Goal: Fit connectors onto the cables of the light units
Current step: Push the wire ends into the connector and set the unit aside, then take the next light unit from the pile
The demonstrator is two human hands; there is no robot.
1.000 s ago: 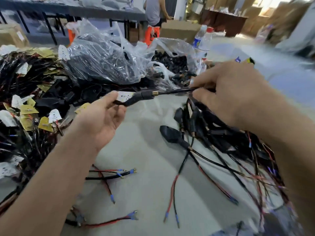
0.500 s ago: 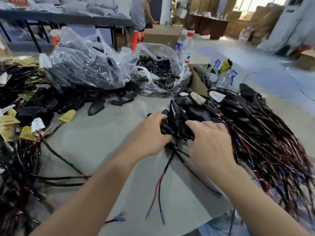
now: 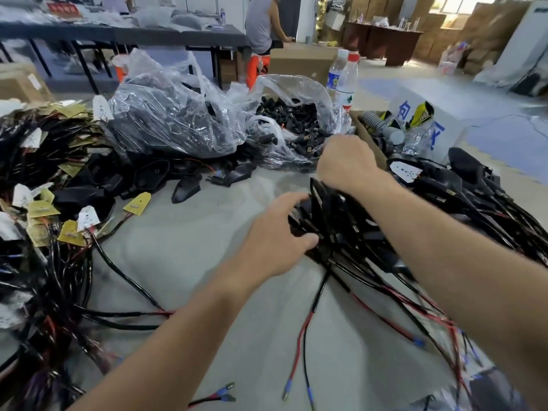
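Note:
A bundle of black light units (image 3: 332, 209) lies at the table's middle, and their red and black cables (image 3: 305, 336) with blue ferrule ends trail toward me. My left hand (image 3: 275, 235) rests on the bundle's left side, fingers and thumb closed around one light unit. My right hand (image 3: 347, 161) is farther back, at the mouth of a clear plastic bag of small black connectors (image 3: 296, 126). Its fingers curl away from me, so what they hold is hidden.
A big heap of light units with cables (image 3: 480, 203) fills the right side. Tagged units and wires (image 3: 44, 188) cover the left. A larger plastic bag (image 3: 172, 123), two water bottles (image 3: 345, 81) and a cardboard box (image 3: 367, 134) stand behind. A person (image 3: 261, 25) stands at a far table.
Both hands held a cable with a connector up a second ago, then went down onto the bundle. My right hand has since moved back to the connector bag; my left stays on the bundle.

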